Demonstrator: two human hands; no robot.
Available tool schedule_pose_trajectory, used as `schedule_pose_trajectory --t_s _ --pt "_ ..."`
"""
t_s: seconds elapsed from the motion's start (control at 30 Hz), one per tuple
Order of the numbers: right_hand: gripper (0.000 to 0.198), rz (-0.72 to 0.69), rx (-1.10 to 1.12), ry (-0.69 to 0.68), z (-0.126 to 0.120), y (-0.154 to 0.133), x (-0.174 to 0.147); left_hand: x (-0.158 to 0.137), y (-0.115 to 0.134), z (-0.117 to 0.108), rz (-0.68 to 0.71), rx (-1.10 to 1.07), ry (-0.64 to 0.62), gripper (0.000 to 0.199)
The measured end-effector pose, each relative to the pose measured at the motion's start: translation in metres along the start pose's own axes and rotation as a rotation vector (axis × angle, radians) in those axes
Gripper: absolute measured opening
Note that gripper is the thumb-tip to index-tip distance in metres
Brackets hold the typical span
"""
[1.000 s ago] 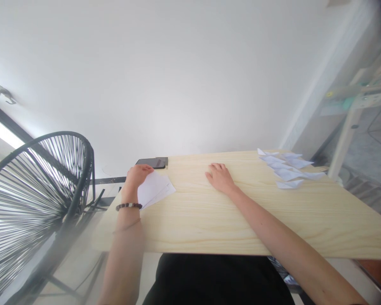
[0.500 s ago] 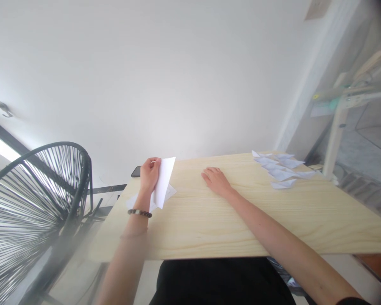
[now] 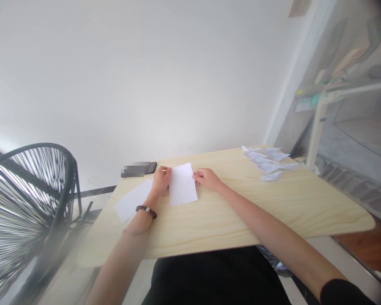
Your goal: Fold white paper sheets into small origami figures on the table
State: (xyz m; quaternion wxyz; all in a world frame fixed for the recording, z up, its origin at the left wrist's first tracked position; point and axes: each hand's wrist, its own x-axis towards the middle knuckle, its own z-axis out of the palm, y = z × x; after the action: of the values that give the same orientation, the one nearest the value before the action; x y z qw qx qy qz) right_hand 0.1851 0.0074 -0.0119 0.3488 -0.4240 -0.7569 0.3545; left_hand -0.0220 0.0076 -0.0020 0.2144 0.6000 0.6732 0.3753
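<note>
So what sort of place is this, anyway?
Probably a room in a home, though it could be a small workroom: there's a pale wooden table, a plain white wall behind it, and a dark corded chair off to the left.

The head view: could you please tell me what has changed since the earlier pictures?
The left hand has brought a white sheet rightward from the loose papers. The right hand, earlier resting on the table, now holds the sheet's right edge. The folded papers and the phone remain on the table.
</note>
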Motion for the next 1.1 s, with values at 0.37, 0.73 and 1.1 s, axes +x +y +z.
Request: schedule_pose_trajectory --t_s 0.37,0.73,1.1 --pt "0.018 0.038 0.239 0.156 -0.004 0.009 0.005 -0.014 0.015 0.006 0.105 -0.492 -0.314 0.05" --pt "0.033 0.037 0.446 -0.091 -0.018 0.008 0.003 -0.018 0.018 0.014 0.005 -0.738 -0.512 0.043" --pt "0.031 -0.106 0.338 -0.068 -0.013 0.008 0.0 -0.014 0.021 0.009 -0.223 -0.926 -0.545 0.047"
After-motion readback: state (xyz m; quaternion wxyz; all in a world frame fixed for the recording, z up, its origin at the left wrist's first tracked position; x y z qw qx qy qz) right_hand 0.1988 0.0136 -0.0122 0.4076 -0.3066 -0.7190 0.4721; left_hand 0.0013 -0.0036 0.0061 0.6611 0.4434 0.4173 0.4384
